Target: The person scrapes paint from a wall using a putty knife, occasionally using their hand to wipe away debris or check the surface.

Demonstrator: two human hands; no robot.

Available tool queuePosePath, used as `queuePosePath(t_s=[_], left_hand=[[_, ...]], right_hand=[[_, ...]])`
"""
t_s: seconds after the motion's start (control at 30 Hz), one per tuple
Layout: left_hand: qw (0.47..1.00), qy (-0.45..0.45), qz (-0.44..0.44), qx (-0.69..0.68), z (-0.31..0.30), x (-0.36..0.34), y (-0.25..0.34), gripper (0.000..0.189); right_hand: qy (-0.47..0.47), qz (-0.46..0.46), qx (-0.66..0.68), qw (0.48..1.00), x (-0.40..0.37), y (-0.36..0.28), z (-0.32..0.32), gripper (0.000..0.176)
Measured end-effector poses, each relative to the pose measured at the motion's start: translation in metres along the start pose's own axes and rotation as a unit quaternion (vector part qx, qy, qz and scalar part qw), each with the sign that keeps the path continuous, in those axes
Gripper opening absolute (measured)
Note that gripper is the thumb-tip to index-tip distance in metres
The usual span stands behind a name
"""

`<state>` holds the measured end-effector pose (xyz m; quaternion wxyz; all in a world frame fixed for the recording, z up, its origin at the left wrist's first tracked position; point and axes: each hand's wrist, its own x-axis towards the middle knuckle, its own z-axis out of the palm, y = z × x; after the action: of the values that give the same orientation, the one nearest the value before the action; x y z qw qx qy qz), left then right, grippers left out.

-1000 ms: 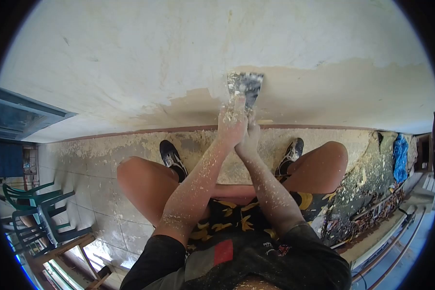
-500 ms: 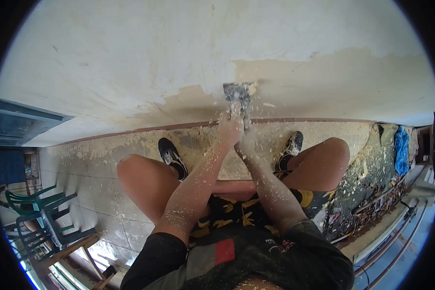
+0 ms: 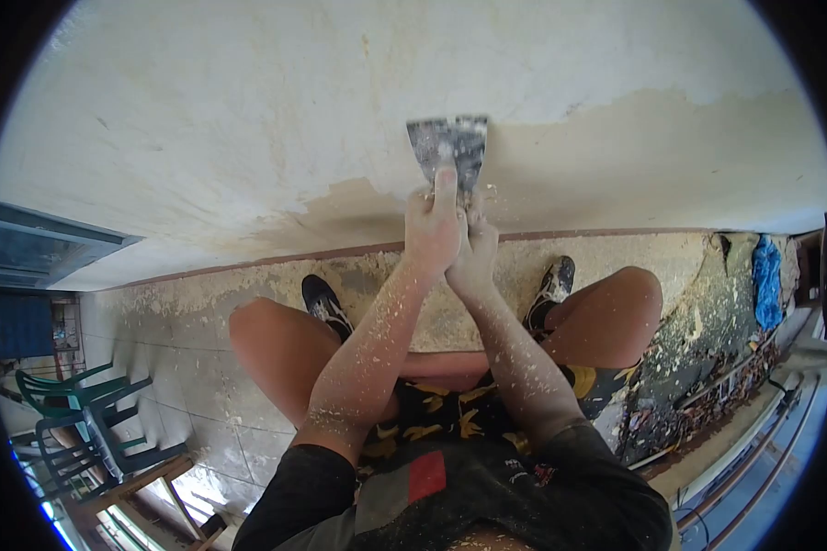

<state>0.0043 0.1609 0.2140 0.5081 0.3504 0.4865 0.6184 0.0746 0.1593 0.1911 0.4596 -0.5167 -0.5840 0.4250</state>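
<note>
A wide scraper (image 3: 448, 145), its dark blade dusted with pale flakes, presses up against the wall (image 3: 276, 119) at the border between white paint and a bare beige patch (image 3: 560, 161). My left hand (image 3: 432, 228) is closed round its handle, one finger stretched up along the base of the blade. Close beside it, my right hand (image 3: 475, 250) also grips the handle from the right, lower down. Most of the handle is hidden by my fingers. Flakes and dust cover both forearms.
Paint flakes litter the floor (image 3: 202, 367) between my shoes. Stacked green chairs (image 3: 110, 413) and a wooden frame stand at left, below a blue-grey window frame (image 3: 46, 241). At right lie a blue plastic bag (image 3: 766, 280) and a strip of debris (image 3: 721, 386).
The scraper and both hands have moved up the wall. The cloud of flying flakes round the hands has mostly gone, and the painted edge beside the blade has receded.
</note>
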Motion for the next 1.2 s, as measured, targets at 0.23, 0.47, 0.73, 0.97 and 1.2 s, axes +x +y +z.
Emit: queuePosePath(t_s=[0.23, 0.47, 0.73, 0.97, 1.2], left_hand=[[0.998, 0.025, -0.061, 0.017, -0.007, -0.022, -0.069, 0.05], [0.969, 0.106, 0.009, 0.222, 0.013, -0.012, -0.023, 0.049], [0.961, 0.063, 0.088, 0.255, -0.032, 0.009, -0.123, 0.049], [0.965, 0.156, -0.147, 0.15, -0.005, -0.029, -0.071, 0.057], [0.977, 0.087, -0.149, 0.121, -0.017, -0.021, -0.099, 0.056]], right_hand=[[0.019, -0.024, 0.063, 0.998, -0.039, 0.084, 0.017, 0.039], [0.001, 0.001, 0.052, 0.999, -0.015, 0.057, -0.004, 0.034], [-0.04, 0.082, 0.033, 0.995, -0.014, 0.032, -0.01, 0.034], [0.098, 0.042, 0.195, 0.975, -0.058, 0.115, 0.031, 0.034], [0.014, 0.071, 0.057, 0.996, -0.048, 0.125, 0.025, 0.035]])
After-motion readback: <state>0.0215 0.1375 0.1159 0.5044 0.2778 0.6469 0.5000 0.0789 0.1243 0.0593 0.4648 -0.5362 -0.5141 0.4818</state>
